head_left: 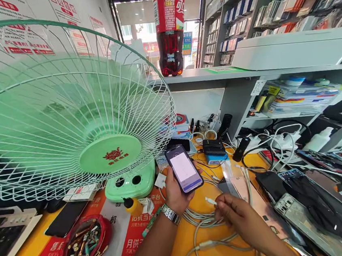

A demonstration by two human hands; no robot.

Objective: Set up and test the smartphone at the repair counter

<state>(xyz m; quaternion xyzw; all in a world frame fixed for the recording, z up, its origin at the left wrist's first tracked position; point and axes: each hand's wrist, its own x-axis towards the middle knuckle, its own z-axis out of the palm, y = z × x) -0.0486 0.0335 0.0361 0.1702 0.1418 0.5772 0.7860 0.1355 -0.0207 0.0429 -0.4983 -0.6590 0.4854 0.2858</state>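
A smartphone (184, 169) with a dark frame and a mostly white lit screen rests in my left hand (177, 192), whose fingers wrap around its edges. A metal-banded watch circles that wrist. To the right and slightly lower, my right hand (233, 211) pinches the white plug of a charging cable (210, 201) between thumb and fingers. The plug's tip points toward the phone and stays apart from it. Beneath both hands, a loosely coiled pale cable (203, 222) lies on the yellow tabletop.
A green fan (109, 155) with blurred blades stands close on the left. Below it are a red ashtray (103, 228) and a yellow bottle (133, 205). Phone parts (305, 211) crowd the right side. A cola bottle (171, 30) stands on the ledge ahead.
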